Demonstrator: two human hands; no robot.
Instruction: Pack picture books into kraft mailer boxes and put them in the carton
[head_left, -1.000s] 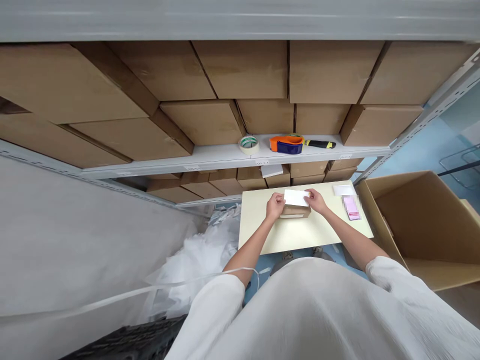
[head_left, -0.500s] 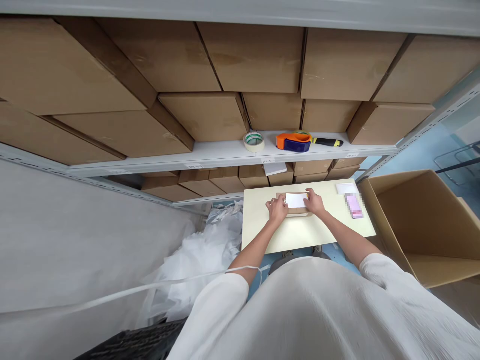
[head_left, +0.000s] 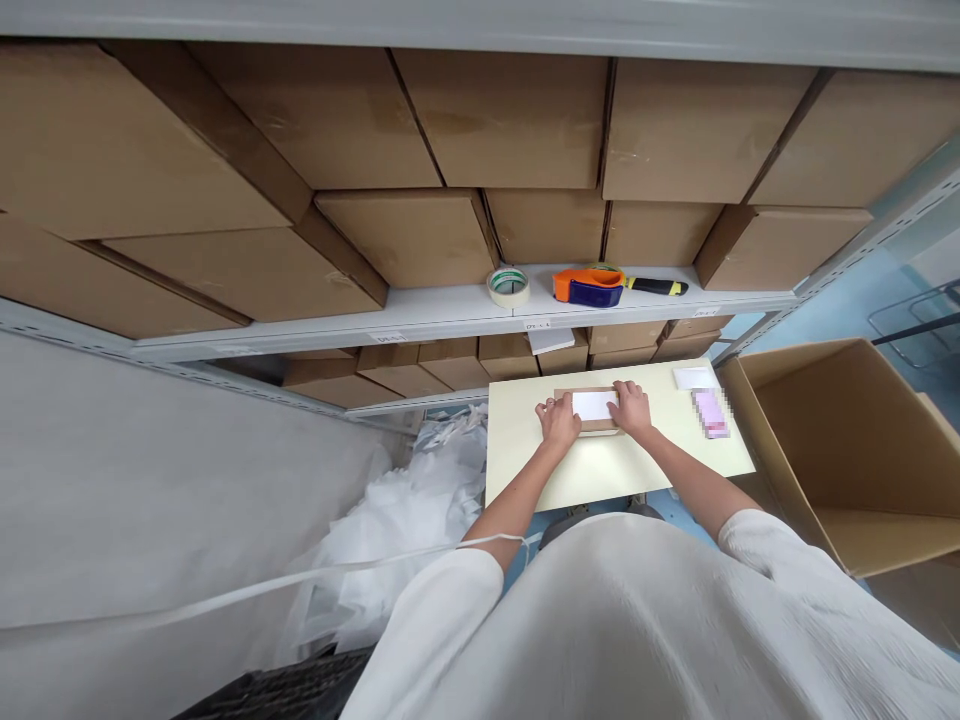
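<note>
A small cardboard box [head_left: 600, 427] rests on the pale yellow table, its long side toward me. On its top lies a blank white rectangle, a label or sheet of paper [head_left: 592, 405]. My left hand [head_left: 559, 418] grips the box's left end, with bent fingers over the top at the paper's left edge. At the other end my right hand [head_left: 631, 406] is closed round the box, its thumb touching the paper's right edge. The undersides of both hands' fingers are hidden.
Right on the table [head_left: 525, 450] lie a white packet [head_left: 694, 377] and a blurred pink item [head_left: 710, 413]. A large open carton [head_left: 862, 440] stands beside it. The shelf holds a tape roll [head_left: 508, 287], an orange-blue tape dispenser [head_left: 589, 287], a cutter [head_left: 657, 286] and boxes. White wrapping [head_left: 412, 510] lies left.
My fingers have settled flatter over the box's ends and the paper's edges. The box stays in nearly the same place; the view has shifted slightly.
</note>
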